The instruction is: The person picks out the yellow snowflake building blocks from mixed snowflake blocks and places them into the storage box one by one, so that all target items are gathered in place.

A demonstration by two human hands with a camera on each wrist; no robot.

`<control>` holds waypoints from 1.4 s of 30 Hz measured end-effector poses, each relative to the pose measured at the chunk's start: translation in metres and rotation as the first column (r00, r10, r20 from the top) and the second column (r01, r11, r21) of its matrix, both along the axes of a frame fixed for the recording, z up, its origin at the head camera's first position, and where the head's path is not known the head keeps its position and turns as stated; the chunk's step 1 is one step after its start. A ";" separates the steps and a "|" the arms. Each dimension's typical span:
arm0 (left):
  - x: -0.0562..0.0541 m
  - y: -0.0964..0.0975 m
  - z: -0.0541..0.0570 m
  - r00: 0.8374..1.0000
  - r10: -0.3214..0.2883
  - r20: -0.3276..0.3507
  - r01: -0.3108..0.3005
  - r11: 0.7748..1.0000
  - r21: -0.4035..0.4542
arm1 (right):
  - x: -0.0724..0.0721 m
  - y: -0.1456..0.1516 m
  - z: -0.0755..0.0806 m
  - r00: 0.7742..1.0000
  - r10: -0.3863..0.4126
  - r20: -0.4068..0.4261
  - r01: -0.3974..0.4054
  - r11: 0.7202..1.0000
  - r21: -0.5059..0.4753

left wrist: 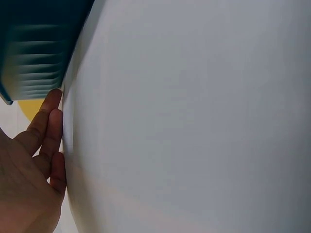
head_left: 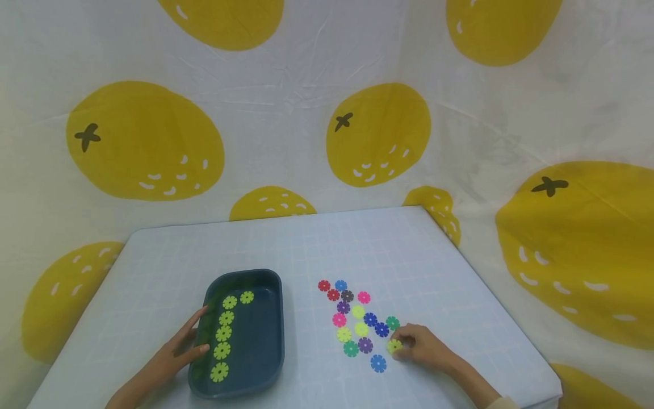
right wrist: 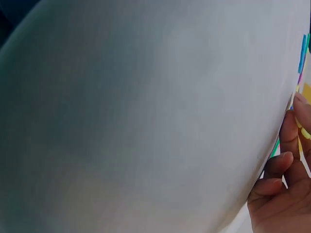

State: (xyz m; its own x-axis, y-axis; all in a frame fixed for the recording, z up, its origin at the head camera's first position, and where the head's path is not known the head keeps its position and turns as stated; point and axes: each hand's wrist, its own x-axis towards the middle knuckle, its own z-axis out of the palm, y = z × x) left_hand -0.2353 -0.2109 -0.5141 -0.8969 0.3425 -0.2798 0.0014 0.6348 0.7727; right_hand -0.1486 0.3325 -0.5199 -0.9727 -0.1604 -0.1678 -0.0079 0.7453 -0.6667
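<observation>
Left hand (head_left: pixel 166 359) has straightish fingers at the side of the tray (head_left: pixel 255 341) in the head view, while the right hand (head_left: pixel 421 347) pinches a yellow disc (head_left: pixel 394 345) beside the mixed discs (head_left: pixel 370 319) on the table (head_left: pixel 317 244) (six more yellow ones (head_left: pixel 223 333) are in the tray, btw). Left wrist cam: fingertips right at the tray's ribbed side. Right wrist cam: bent fingers by the table, disc hard to make out.

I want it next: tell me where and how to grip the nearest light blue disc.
Pinch the light blue disc across its notched rim, probably best from above and the near side, once the right hand releases its yellow disc. That disc lies flat and its near side faces bare table; a purple disc sits close on its far left.
</observation>
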 end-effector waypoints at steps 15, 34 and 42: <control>0.000 -0.001 -0.001 1.000 -0.008 -0.005 0.008 1.000 0.022 | -0.002 -0.012 0.007 0.987 -0.118 0.110 0.135 0.978 -0.160; -0.003 -0.001 -0.002 0.999 0.009 0.041 -0.008 1.000 -0.016 | -0.005 -0.031 0.012 0.916 -0.269 0.298 0.367 0.864 -0.346; -0.003 0.001 0.000 0.997 0.027 0.070 -0.025 0.999 -0.027 | -0.006 -0.041 0.017 0.900 -0.274 0.340 0.395 0.843 -0.365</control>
State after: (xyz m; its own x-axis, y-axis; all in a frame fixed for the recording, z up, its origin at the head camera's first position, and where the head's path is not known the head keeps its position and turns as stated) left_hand -0.2383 -0.2103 -0.5144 -0.8830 0.3112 -0.3513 -0.0692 0.6540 0.7534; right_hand -0.1544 0.2912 -0.5028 -0.9070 0.0539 -0.4176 0.4117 0.3222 -0.8525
